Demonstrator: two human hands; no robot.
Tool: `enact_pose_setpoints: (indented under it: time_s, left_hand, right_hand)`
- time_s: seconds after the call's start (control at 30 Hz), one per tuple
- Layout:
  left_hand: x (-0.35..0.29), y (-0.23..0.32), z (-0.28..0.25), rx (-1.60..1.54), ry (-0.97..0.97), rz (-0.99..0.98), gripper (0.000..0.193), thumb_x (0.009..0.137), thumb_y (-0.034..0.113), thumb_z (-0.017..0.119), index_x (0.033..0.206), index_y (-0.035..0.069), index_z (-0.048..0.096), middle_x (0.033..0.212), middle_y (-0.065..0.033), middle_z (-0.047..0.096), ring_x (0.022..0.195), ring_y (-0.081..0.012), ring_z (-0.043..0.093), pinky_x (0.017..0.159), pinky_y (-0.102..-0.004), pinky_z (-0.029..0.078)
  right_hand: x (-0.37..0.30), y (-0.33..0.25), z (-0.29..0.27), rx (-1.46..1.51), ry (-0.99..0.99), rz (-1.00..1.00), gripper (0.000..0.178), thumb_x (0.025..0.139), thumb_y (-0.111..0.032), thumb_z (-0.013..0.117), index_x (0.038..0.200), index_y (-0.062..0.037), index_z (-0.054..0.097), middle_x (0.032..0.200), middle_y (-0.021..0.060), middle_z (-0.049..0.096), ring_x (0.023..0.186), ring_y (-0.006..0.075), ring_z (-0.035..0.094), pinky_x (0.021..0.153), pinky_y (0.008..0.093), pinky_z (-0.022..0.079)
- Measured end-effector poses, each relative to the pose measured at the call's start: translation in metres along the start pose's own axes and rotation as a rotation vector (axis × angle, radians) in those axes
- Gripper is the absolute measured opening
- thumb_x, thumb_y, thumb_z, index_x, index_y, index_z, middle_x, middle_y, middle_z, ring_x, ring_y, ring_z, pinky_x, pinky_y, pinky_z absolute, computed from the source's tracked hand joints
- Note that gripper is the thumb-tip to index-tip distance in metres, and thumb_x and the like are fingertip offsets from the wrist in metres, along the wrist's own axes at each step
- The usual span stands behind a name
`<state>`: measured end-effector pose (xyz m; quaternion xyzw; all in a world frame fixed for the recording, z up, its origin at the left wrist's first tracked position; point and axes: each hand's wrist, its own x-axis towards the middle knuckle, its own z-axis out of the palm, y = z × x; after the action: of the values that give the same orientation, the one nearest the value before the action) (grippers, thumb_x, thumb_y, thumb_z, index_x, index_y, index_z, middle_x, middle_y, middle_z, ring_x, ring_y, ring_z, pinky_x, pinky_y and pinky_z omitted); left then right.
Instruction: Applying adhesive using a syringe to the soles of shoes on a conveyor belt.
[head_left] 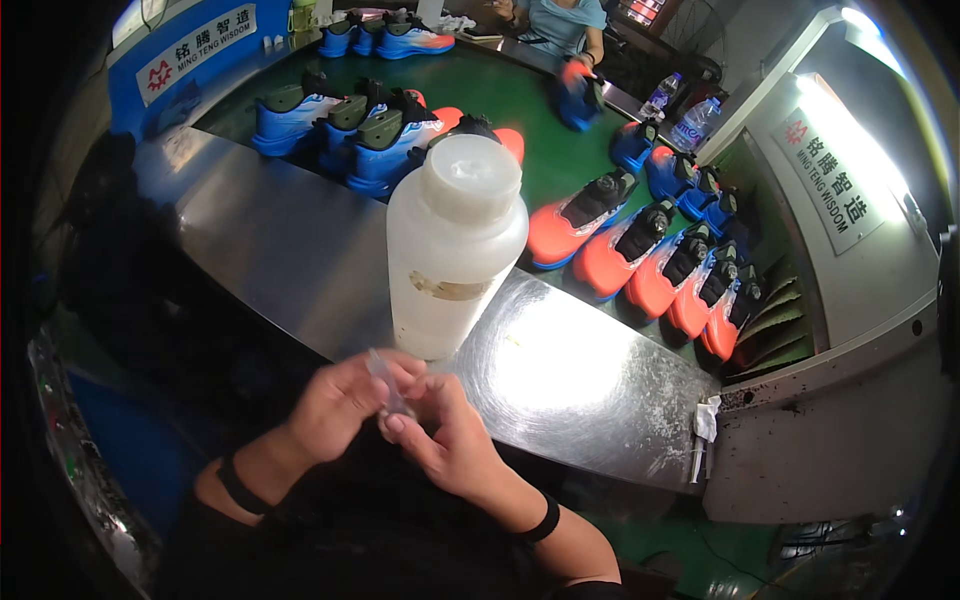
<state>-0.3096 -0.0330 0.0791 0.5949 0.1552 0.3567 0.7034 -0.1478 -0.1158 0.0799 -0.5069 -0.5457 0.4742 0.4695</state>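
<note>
Close to my body, in front of the steel table edge, my two hands meet. A small translucent strip-like piece (379, 369) is pinched between the fingers of my left hand (332, 412). Its lower end runs to the curled fingertips of my right hand (447, 437), which grip it too. What exactly the piece is cannot be made out. Just beyond my fingers a large white plastic bottle (450, 265) stands upright on the steel ledge (290, 265), its lid on and a brownish patch of tape on its side.
Behind the ledge runs a green conveyor belt (545, 150). Blue-and-orange sneakers (655, 265) line its right side; more sneakers (385, 150) stand at the left. A co-worker (565, 25) at the far end handles a shoe (578, 98). White crumpled material (706, 418) hangs at the ledge's right end.
</note>
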Motion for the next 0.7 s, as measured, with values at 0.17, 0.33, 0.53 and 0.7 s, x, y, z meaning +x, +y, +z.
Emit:
enact_pose_setpoints:
  time_s: [0.17, 0.33, 0.53, 0.7]
  left_hand:
    - [0.025, -0.01, -0.053, -0.241, 0.335, -0.166, 0.028, 0.102, 0.027, 0.044, 0.104, 0.003, 0.058, 0.129, -0.0066, 0.054, 0.101, -0.0121, 0.054, 0.081, -0.0287, 0.046]
    - [0.047, -0.038, -0.043, -0.27, 0.276, -0.257, 0.025, 0.101, 0.021, 0.045, 0.115, 0.005, 0.057, 0.11, -0.0021, 0.061, 0.092, -0.01, 0.056, 0.075, -0.027, 0.047]
    - [0.028, -0.019, -0.019, -0.309, 0.152, -0.198, 0.029, 0.101, 0.031, 0.045, 0.101, 0.005, 0.056, 0.12, -0.0136, 0.058, 0.111, -0.0241, 0.057, 0.09, -0.0377, 0.048]
    - [0.018, 0.003, 0.006, -0.326, 0.035, -0.122, 0.034, 0.1, 0.037, 0.046, 0.094, 0.004, 0.051, 0.127, -0.021, 0.053, 0.12, -0.0322, 0.052, 0.094, -0.0453, 0.048]
  right_hand:
    - [0.014, 0.003, -0.044, -0.551, 0.37, -0.36, 0.083, 0.069, -0.013, 0.085, 0.132, 0.0018, 0.033, 0.125, 0.0184, 0.045, 0.114, 0.0286, 0.05, 0.089, 0.0368, 0.046]
    - [0.068, 0.029, -0.034, -0.269, 0.316, -0.36, 0.112, 0.059, -0.016, 0.089, 0.144, 0.0014, 0.019, 0.136, 0.0205, 0.035, 0.127, 0.0372, 0.038, 0.107, 0.042, 0.033]
    - [0.057, 0.008, -0.046, -0.129, 0.4, -0.286, 0.1, 0.066, -0.02, 0.081, 0.142, -0.0003, 0.019, 0.129, 0.0193, 0.043, 0.123, 0.0283, 0.044, 0.103, 0.0391, 0.039]
    - [-0.014, -0.017, -0.063, 0.057, 0.43, -0.103, 0.103, 0.065, -0.018, 0.081, 0.145, -0.0022, 0.017, 0.133, 0.0186, 0.042, 0.126, 0.0286, 0.044, 0.105, 0.0387, 0.036]
